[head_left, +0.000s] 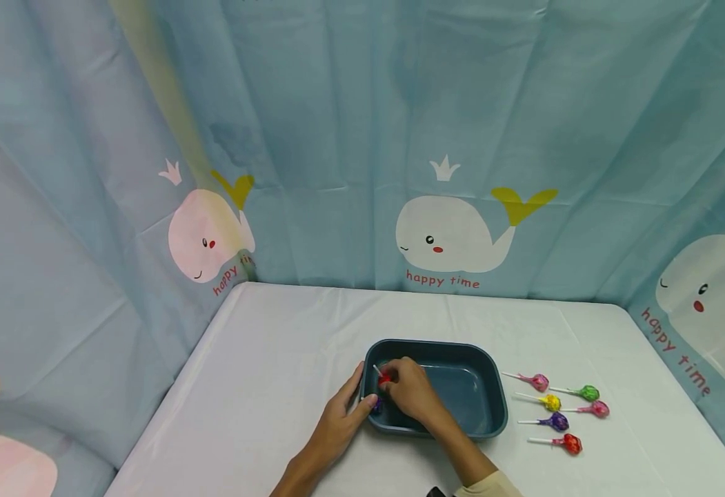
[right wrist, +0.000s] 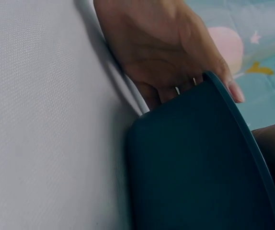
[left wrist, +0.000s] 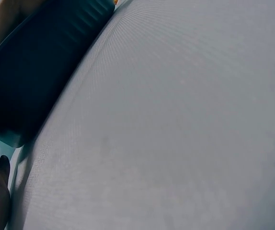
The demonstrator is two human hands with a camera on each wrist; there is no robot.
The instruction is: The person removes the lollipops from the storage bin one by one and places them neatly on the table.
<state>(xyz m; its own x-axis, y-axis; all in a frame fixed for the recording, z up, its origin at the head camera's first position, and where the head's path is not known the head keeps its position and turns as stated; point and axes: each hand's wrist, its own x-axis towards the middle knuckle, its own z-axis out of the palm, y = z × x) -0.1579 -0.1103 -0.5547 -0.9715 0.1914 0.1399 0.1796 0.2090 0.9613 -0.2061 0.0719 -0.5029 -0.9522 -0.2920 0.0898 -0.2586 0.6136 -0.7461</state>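
A dark teal plastic basin stands on the white table. My left hand grips its left end, thumb over the rim and the other fingers along the outer wall; the right wrist view shows this hand around the basin's edge. Inside the basin, at its left side, my right hand pinches a red lollipop, its white stick pointing up and left. Close by the left thumb lies a purple lollipop in the basin, partly covered. In the left wrist view the basin's outer wall fills the upper left.
Right of the basin several wrapped lollipops lie on the table, sticks to the left: pink, green, yellow, another pink, purple and red. A blue whale-print curtain hangs behind the table.
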